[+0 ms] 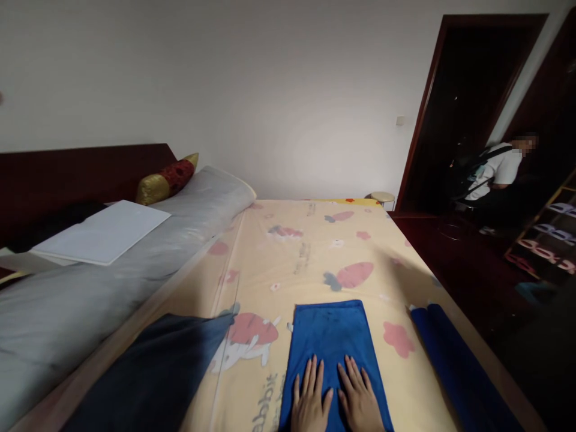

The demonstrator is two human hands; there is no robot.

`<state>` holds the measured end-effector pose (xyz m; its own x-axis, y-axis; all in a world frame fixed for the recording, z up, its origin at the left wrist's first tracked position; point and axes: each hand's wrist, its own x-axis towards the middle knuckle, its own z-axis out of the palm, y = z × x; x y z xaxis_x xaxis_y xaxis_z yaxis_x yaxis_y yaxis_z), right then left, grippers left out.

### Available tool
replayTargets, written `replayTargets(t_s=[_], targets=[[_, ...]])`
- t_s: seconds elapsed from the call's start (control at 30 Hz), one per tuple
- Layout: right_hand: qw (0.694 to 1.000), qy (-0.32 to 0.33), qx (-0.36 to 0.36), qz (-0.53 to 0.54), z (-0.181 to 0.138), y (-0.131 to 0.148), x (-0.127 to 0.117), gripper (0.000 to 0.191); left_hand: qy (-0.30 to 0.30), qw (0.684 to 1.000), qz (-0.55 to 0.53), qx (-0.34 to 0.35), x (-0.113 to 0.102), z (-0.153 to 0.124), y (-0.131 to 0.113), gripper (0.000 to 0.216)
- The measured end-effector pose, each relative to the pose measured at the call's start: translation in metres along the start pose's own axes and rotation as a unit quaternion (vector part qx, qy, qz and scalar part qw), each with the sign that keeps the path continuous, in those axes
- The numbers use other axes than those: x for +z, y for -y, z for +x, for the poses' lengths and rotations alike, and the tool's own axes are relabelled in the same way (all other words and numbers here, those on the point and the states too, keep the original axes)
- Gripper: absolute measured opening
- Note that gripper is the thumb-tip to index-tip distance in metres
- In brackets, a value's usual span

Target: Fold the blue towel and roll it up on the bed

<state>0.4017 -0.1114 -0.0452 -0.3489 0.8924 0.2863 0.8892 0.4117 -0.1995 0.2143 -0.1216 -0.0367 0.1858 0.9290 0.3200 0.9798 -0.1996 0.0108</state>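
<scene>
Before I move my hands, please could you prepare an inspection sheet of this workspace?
Surface: cream carrot-printed bedsheet, lightly creased.
Job's things: flat rectangular blue cloth; dark navy cloth at left; two long dark-blue pieces, seemingly rolled, at right.
Clutter: flat white rectangular object on long grey bolster; red-and-gold cushion behind.
Hands: left hand and right hand both lie flat on the blue cloth.
Cables: nothing seen.
Surroundings: seated person in white top at right; round pale stool at the far end.

Cloth (pixel 330 330) is plain blue, sheet (pixel 265 267) lt yellow w/ pink carrot prints (pixel 355 275), headboard (pixel 85 168) dk red.
</scene>
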Motion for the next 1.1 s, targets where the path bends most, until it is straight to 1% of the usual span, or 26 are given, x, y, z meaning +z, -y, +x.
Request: replayTargets(t_s=[0.13, 0.33, 0.4, 0.47, 0.63, 0.77, 0.83, 0.97, 1.1], targets=[[0.998, 0.041, 0.041, 0.034, 0.038, -0.023, -0.01, 0.054, 0.047, 0.999, -0.016, -0.014, -0.005, 0.044, 0.02, 0.057], [0.992, 0.073, 0.091, 0.05, 0.105, -0.076, -0.017, 0.054, 0.115, 0.991, -0.03, -0.061, -0.011, 0.116, 0.063, 0.055], [0.991, 0.073, 0.105, 0.049, 0.123, -0.091, -0.018, 0.051, 0.123, 0.989, -0.045, -0.07, -0.014, 0.135, 0.073, 0.053], [0.989, 0.063, 0.122, 0.046, 0.137, -0.102, -0.02, 0.048, 0.119, 0.988, -0.057, -0.078, -0.016, 0.149, 0.081, 0.049], [0.985, 0.043, 0.162, 0.035, 0.159, -0.112, -0.024, 0.045, 0.087, 0.988, -0.064, -0.109, -0.015, 0.169, 0.095, 0.04], [0.981, 0.043, 0.185, 0.036, 0.173, -0.116, -0.024, 0.051, 0.07, 0.984, -0.076, -0.143, -0.008, 0.181, 0.106, 0.031], [0.979, 0.048, 0.195, 0.041, 0.179, -0.117, -0.025, 0.045, 0.07, 0.982, -0.086, -0.151, -0.006, 0.186, 0.111, 0.027], [0.977, 0.045, 0.204, 0.049, 0.188, -0.121, -0.032, 0.027, 0.073, 0.979, -0.101, -0.159, -0.005, 0.195, 0.118, 0.024], [0.978, 0.025, 0.203, 0.044, 0.194, -0.125, -0.04, 0.022, 0.069, 0.978, -0.098, -0.173, -0.007, 0.204, 0.127, 0.025]])
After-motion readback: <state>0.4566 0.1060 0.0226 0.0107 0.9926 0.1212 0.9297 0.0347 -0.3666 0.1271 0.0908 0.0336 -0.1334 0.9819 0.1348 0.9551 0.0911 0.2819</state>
